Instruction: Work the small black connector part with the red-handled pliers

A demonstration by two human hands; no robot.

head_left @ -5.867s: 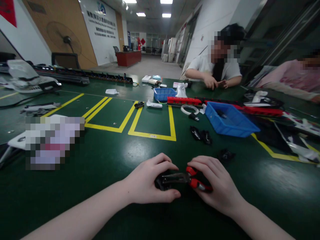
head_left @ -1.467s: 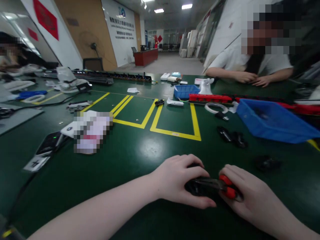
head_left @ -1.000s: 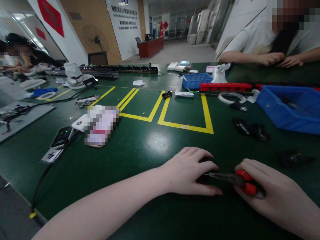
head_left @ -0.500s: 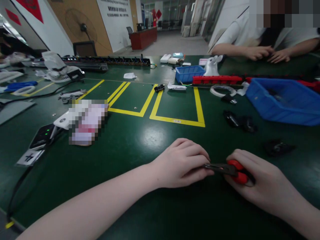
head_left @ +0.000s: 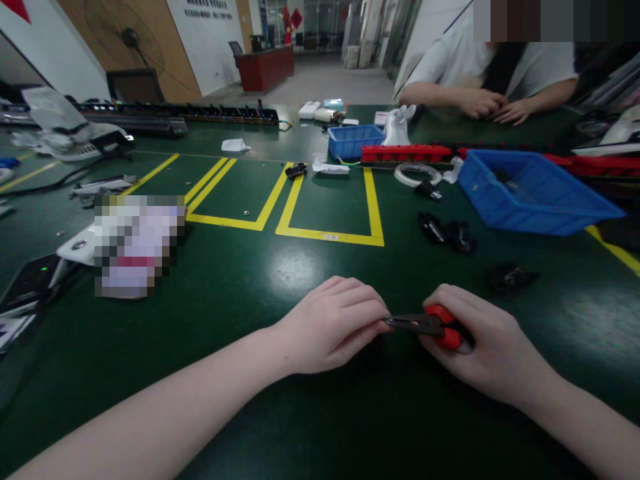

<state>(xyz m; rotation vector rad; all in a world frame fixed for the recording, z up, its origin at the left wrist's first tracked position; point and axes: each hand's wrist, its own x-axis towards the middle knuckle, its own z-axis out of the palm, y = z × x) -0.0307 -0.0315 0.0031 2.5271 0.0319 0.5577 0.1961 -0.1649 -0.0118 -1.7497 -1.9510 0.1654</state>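
Observation:
My right hand (head_left: 487, 347) is closed around the red handles of a pair of needle-nose pliers (head_left: 423, 325), whose dark jaws point left. At their tips, my left hand (head_left: 333, 327) is pinched, fingers together. Whatever it holds is too small and hidden to name; a tiny shiny bit shows where fingers and jaws meet. Both hands are above the green table (head_left: 280, 427), near its front. To the right of the pliers, beyond my right hand, lies a black plastic-looking piece (head_left: 511, 277), with more black pieces (head_left: 445, 230) farther back.
A large blue bin (head_left: 530, 193) stands at the right, and a smaller blue basket (head_left: 353, 141) farther back beside a red strip (head_left: 405, 154). Yellow tape (head_left: 330, 237) marks the table. At left lie a blurred-out phone (head_left: 140, 253) and a black device (head_left: 33, 283). Across the table sits a person (head_left: 480, 100).
The view has turned to the right, so most things appear farther left. The plier tips now show more plainly at my left fingertips. Both hands keep their hold.

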